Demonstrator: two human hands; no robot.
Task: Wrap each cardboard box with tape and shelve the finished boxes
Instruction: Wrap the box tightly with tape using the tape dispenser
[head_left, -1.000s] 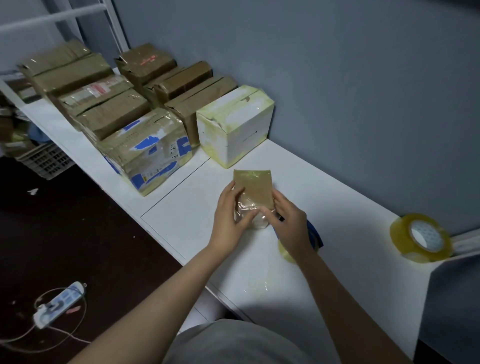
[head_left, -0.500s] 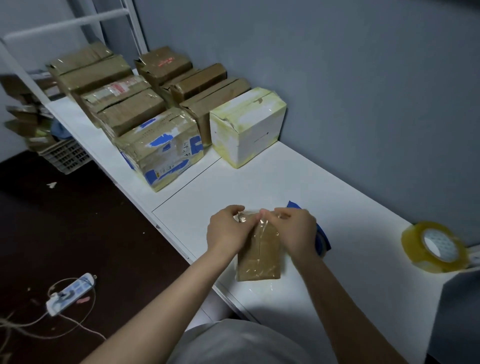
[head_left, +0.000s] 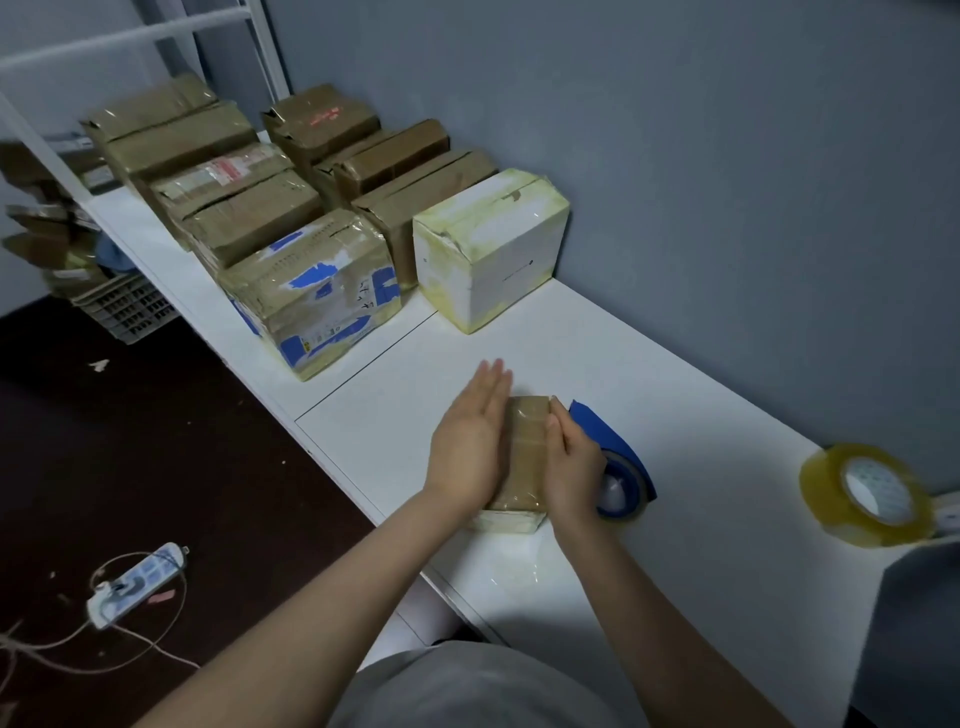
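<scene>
Right now the small box (head_left: 524, 452) lies flat on the tabletop (head_left: 701, 415), near its front edge, and its brown top is glossy with clear tape. The left hand (head_left: 470, 441) is flat, fingers straight and together, and presses against the box's 9 o'clock side. This is probably to smooth the tape onto that face and stop the box from sliding. The right hand (head_left: 569, 473) grips the 3 o'clock edge with its fingers curled over it, which looks like pinning a tape end in place while the other palm rubs. The wrap on this box seems nearly done, though its underside is hidden.

Just beside the box at 3 o'clock sits the blue tape dispenser (head_left: 621, 467), partly hidden by the right hand and within easy reach for another strip. Well apart, farther along 3 o'clock, a yellowish tape roll (head_left: 862, 499) stands tilted near the end of the tabletop.

At 12 o'clock the white box (head_left: 491, 249) stands against the wall, its edges taped. The blue-marked box (head_left: 317, 291) is at 11 o'clock beside it, with the brown boxes (head_left: 249, 218) packed in rows beyond. The bare stretch in front of the white box is likely where this one goes next.

On the floor at 8 o'clock lies a power strip (head_left: 137, 582).
</scene>
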